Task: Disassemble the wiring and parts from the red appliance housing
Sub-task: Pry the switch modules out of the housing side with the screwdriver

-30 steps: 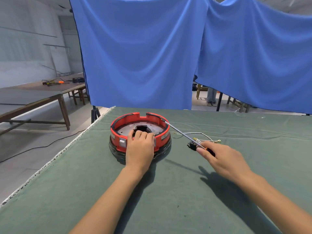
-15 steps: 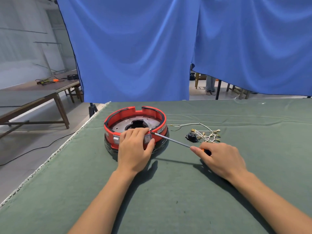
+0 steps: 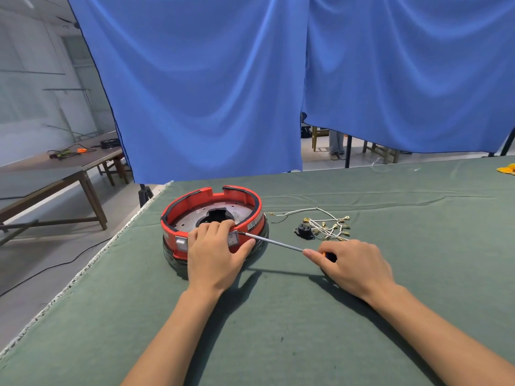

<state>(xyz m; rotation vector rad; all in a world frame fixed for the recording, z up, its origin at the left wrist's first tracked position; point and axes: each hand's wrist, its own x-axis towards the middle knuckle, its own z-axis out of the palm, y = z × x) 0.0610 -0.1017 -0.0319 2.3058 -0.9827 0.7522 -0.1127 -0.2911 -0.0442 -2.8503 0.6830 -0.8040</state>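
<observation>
While the left hand (image 3: 214, 253) grips one red housing (image 3: 195, 200), the right hand (image 3: 352, 263) holds one screwdriver (image 3: 274, 242).

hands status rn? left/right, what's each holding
Left hand: grips the red housing at its near rim.
Right hand: holds the screwdriver, tip at the housing's side.
</observation>
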